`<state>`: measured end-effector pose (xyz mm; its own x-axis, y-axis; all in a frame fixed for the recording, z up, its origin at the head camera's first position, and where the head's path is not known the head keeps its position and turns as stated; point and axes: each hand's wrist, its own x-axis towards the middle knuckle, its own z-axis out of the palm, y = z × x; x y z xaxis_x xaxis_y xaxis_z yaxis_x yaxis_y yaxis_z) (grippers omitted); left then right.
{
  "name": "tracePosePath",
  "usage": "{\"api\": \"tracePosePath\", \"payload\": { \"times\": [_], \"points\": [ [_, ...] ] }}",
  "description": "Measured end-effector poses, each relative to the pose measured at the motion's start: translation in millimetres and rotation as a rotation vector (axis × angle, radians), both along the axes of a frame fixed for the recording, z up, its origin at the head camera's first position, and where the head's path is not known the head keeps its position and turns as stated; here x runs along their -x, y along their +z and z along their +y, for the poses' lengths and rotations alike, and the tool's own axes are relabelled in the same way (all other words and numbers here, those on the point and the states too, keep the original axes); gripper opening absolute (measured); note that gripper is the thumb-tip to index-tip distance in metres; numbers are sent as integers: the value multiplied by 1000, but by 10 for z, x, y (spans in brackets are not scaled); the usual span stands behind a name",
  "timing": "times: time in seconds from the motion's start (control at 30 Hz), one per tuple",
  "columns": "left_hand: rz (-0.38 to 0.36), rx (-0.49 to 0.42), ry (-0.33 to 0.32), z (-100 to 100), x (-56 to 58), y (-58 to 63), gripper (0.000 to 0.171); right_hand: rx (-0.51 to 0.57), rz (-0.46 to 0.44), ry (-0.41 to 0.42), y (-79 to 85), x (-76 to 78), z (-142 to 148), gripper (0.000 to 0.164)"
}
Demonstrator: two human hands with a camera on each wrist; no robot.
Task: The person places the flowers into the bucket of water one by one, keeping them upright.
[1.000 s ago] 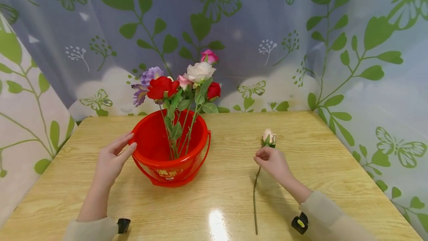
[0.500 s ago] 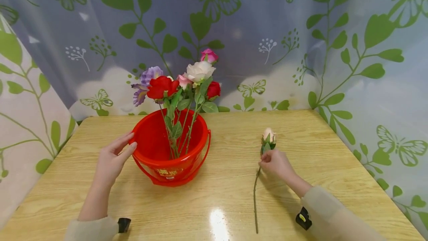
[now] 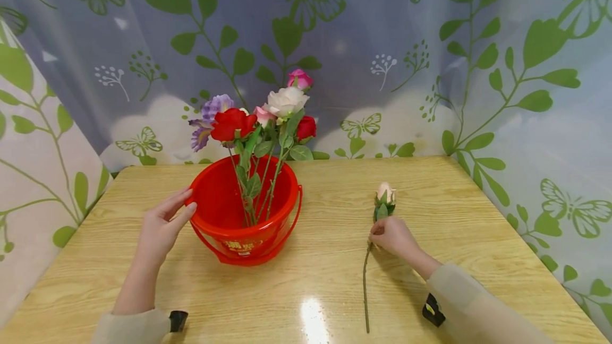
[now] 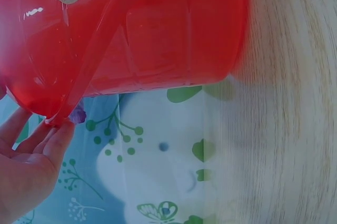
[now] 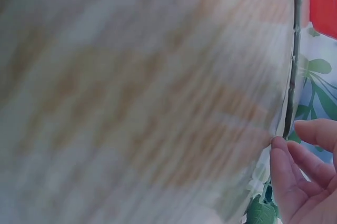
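A red plastic bucket (image 3: 244,248) stands on the wooden table, holding several artificial flowers. Its left rim is gripped by my left hand (image 3: 160,224), thumb over the edge; the left wrist view shows those fingers (image 4: 57,142) at the handle's joint. To the right lies a single pale pink rose (image 3: 384,193) with a long bare stem toward me. My right hand (image 3: 397,237) pinches that stem just below its leaves. From the right wrist, the dark stem (image 5: 293,71) runs up from between thumb and fingertips.
Red, white, pink and purple blooms (image 3: 285,102) rise from the bucket and lean toward the back. A patterned curtain (image 3: 344,57) closes off the table's far edge and sides. The wooden tabletop (image 3: 330,200) extends between bucket and rose.
My right hand has slid a little down the stem, away from the bloom, uncovering the leaves under it. The left hand and the bucket have stayed put.
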<state>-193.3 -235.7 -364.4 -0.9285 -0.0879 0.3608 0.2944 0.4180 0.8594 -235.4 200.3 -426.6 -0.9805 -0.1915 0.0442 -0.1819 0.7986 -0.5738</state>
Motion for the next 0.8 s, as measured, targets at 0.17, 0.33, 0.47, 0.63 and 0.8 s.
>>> {"api": "tracePosePath", "payload": {
  "times": [0.17,0.33,0.47,0.63,0.8],
  "points": [
    [9,-7,1,4,-4,4,41,-23,-9,10,-6,16,-11,4],
    [17,5,5,4,-4,-7,42,-28,-28,10,-19,20,-18,6],
    [9,5,8,8,-10,-14,42,14,-33,1,-19,10,-10,7],
    [7,-2,9,16,-13,-7,41,155,-37,-56,25,-14,-7,5],
    [16,-6,6,13,-7,-3,40,292,-64,-115,129,-28,-15,8]
  ]
}}
